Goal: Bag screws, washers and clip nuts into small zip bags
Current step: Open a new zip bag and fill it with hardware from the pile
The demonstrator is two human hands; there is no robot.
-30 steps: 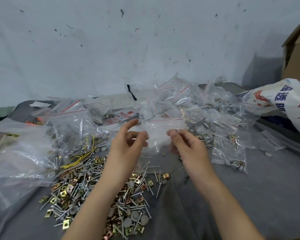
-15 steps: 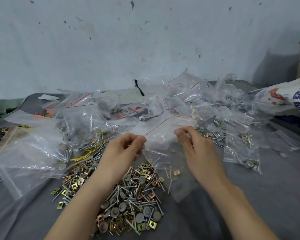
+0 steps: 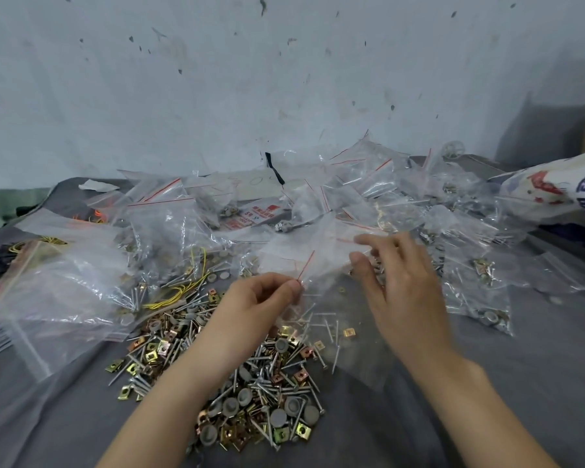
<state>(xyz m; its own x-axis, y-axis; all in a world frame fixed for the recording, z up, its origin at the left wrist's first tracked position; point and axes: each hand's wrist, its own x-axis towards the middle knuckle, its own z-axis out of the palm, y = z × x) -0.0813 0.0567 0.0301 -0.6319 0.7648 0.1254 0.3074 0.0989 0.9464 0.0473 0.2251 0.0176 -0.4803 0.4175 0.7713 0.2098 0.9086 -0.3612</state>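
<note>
Two hands (image 3: pixel 399 292); one loose hardware pile (image 3: pixel 250 393); zip bags (image 3: pixel 352 204), screws, clip nuts too many to count

A small clear zip bag (image 3: pixel 321 255) with a red seal line is held up above the loose hardware, tilted, its near corner pinched between the fingers (image 3: pixel 293 288) of the left hand (image 3: pixel 260 298); the right hand (image 3: pixel 402 282) sits at its other side with fingers spread, blurred, and contact cannot be told; below it a loose pile (image 3: pixel 250 376) lies on the grey surface (image 3: pixel 537 383), mixing slim silver screws (image 3: pixel 335 358), round grey washers (image 3: pixel 277 417) and brass-coloured square clip nuts (image 3: pixel 349 332); behind and to the right, filled zip bags (image 3: pixel 480 298) lie heaped, hardware showing through the plastic; larger clear bags (image 3: pixel 68 282) lie at left.
</note>
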